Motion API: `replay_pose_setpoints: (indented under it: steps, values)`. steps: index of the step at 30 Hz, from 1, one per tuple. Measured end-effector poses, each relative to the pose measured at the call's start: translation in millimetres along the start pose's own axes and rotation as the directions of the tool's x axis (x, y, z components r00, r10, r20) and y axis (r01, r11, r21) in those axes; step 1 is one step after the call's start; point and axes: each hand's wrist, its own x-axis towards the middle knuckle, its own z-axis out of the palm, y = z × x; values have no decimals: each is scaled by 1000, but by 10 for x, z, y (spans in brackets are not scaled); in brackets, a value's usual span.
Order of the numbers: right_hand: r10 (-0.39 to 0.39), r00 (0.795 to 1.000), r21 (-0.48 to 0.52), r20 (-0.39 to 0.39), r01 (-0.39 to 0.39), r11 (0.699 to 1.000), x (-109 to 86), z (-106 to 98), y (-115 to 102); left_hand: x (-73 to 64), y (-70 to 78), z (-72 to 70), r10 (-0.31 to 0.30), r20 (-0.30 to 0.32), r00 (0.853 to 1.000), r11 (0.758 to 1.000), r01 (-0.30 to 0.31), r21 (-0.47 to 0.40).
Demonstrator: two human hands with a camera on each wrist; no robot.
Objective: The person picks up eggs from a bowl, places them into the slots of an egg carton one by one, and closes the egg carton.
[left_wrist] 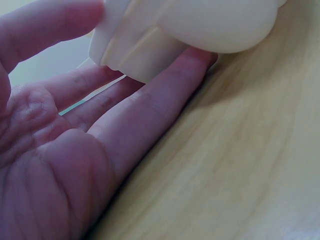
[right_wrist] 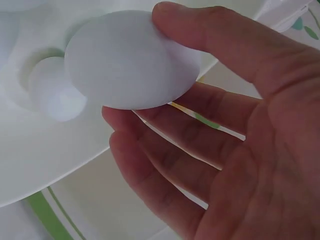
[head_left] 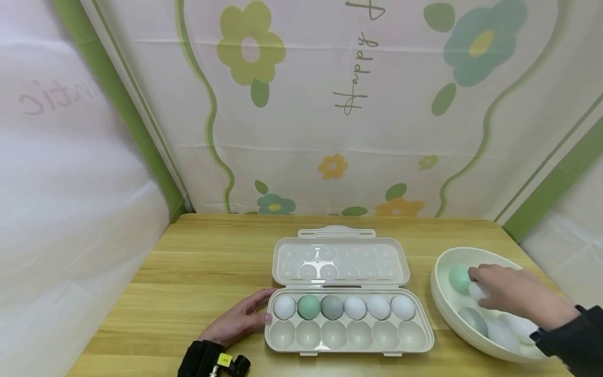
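Note:
An egg box (head_left: 349, 335) lies with its clear lid (head_left: 341, 260) folded back. Its rear row holds a white egg (head_left: 285, 307), a green egg (head_left: 309, 307), a grey egg (head_left: 332, 307) and three more white ones; the front row's cups are bare. My left hand (head_left: 237, 319) holds the box's left end, its thumb on the rim and fingers (left_wrist: 150, 102) reaching underneath. Over the bowl (head_left: 440, 293) at the right, my right hand (head_left: 515, 293) grips a white egg (right_wrist: 130, 60) between thumb and fingers.
Inside the bowl lie a green egg (head_left: 459, 278), a grey egg (head_left: 473, 320) and white eggs (head_left: 503, 335). All stands on a wooden table (head_left: 202, 262). A flowered cloth (head_left: 282, 131) hangs behind the table's far edge, with white cloth (head_left: 80, 209) on the left side.

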Motion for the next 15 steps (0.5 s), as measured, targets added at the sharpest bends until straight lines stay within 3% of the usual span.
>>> replay_pose_setpoints:
  steps: [8, 15]
  values:
    - [-7, 1000, 8, -5, 7, 1000, -11, -124, -157, -8, 0, -4, 1, -5, 1000, 1000, -1, 13]
    - [-76, 993, -33, -88, 73, 997, -50, -232, -334, -15, 12, 9, -2, -19, 1000, 1000, 2, 14]
